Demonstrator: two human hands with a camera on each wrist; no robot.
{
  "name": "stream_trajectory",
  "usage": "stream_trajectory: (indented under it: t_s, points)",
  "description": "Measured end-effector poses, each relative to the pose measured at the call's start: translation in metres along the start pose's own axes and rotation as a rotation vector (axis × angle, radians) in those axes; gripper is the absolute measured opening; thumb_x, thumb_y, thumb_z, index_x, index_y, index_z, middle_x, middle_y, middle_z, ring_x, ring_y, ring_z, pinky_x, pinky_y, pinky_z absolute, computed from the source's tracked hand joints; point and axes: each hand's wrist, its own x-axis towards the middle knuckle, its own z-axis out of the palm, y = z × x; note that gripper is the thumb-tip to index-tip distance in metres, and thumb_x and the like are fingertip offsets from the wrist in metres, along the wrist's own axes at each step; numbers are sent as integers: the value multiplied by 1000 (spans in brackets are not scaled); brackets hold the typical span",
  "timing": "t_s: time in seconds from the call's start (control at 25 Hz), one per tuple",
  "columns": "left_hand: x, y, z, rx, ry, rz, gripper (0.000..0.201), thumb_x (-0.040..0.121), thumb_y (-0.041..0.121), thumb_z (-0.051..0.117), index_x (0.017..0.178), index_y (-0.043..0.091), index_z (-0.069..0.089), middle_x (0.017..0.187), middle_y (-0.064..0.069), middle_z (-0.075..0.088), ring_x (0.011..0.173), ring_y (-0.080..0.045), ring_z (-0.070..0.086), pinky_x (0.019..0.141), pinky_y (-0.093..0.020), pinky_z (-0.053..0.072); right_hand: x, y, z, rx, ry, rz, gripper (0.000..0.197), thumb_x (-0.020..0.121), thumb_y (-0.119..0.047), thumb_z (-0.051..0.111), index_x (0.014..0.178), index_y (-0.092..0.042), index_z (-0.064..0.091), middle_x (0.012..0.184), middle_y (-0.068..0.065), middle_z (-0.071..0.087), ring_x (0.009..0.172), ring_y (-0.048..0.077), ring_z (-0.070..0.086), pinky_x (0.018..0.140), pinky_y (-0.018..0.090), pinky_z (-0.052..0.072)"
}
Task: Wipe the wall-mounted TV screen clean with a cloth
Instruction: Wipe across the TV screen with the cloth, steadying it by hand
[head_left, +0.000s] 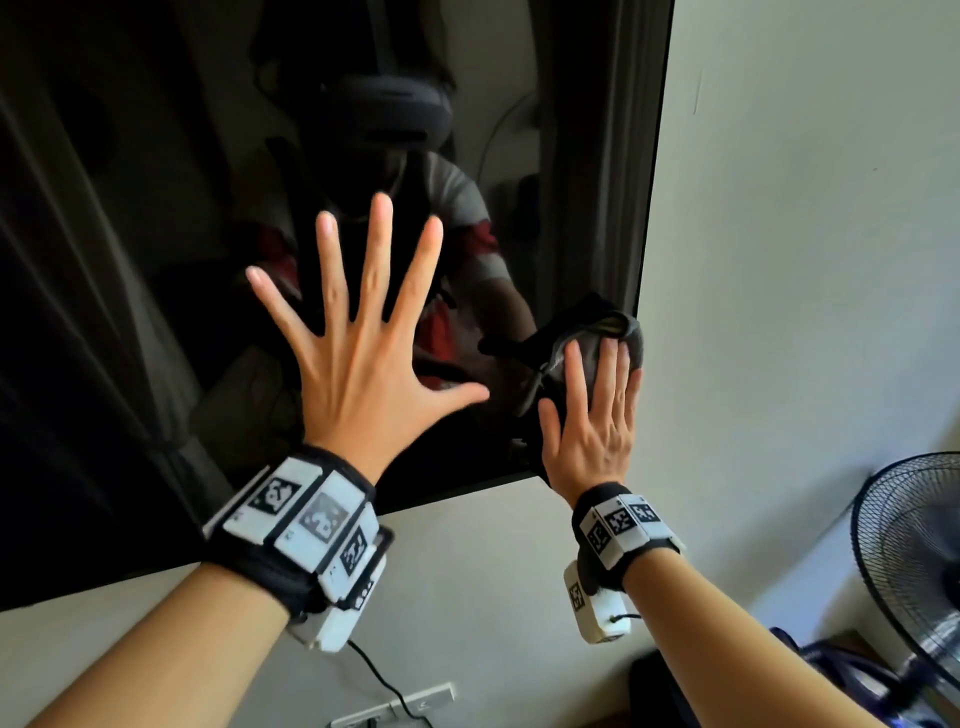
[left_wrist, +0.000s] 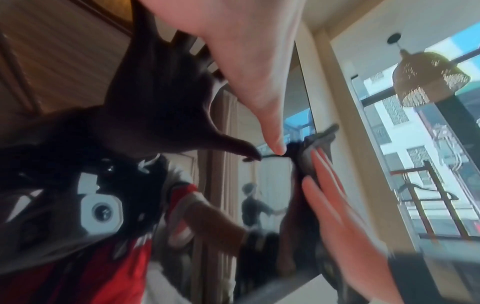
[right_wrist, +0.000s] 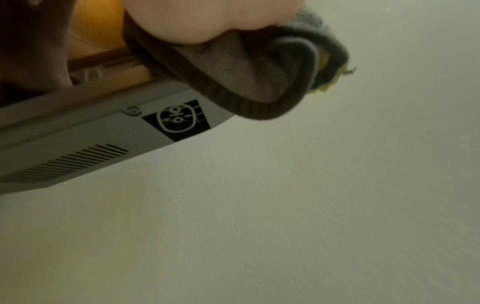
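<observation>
The dark TV screen (head_left: 156, 260) fills the upper left of the head view and mirrors the room. My left hand (head_left: 358, 332) is spread wide with straight fingers in front of the glass and holds nothing. My right hand (head_left: 592, 421) lies flat with straight fingers and presses a grey cloth (head_left: 621, 332) against the screen's lower right corner. In the left wrist view the cloth (left_wrist: 311, 156) sits bunched under the right hand (left_wrist: 337, 205) at the screen edge. The right wrist view shows the cloth (right_wrist: 246, 78) folded under my palm, overhanging the TV's grey underside (right_wrist: 91, 139).
A pale wall (head_left: 805, 234) runs right of and below the TV. A black standing fan (head_left: 914, 561) is at the lower right. A wall socket with a cable (head_left: 395, 706) sits below the TV. A window and hanging lamp (left_wrist: 428, 78) show beyond the screen edge.
</observation>
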Motion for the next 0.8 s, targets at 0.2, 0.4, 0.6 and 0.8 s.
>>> stream_trajectory:
  t_s: [0.2,0.4,0.6,0.8]
  points:
    - [-22,-7,23,49,-48,28,140,56,86,68,160,30,-6,168,-10,-8,152,-41,-7,104,-80,-7,35,-12,-1,88,63,85,54,100,-35,32,148,-12,31,154,23,24,145,35,15,122,38,1]
    - [-21,-6,23,51,-23,29,137,57,87,65,159,31,-7,168,-10,-6,152,-41,-5,105,-79,-7,1,-16,4,79,14,83,53,102,-41,25,147,-13,29,152,25,26,144,37,16,122,40,3]
    - [-23,-7,22,50,-25,41,136,58,88,63,159,30,-7,168,-11,-5,152,-42,-4,105,-79,-7,22,-25,3,73,91,224,55,99,-32,31,150,-12,25,155,26,22,145,36,15,122,40,2]
    - [-29,-17,21,57,-30,85,136,60,89,61,159,29,-10,168,-10,-6,152,-41,-5,106,-77,-8,2,-33,8,63,39,76,52,103,-38,25,149,-14,28,153,25,27,144,35,18,121,48,9]
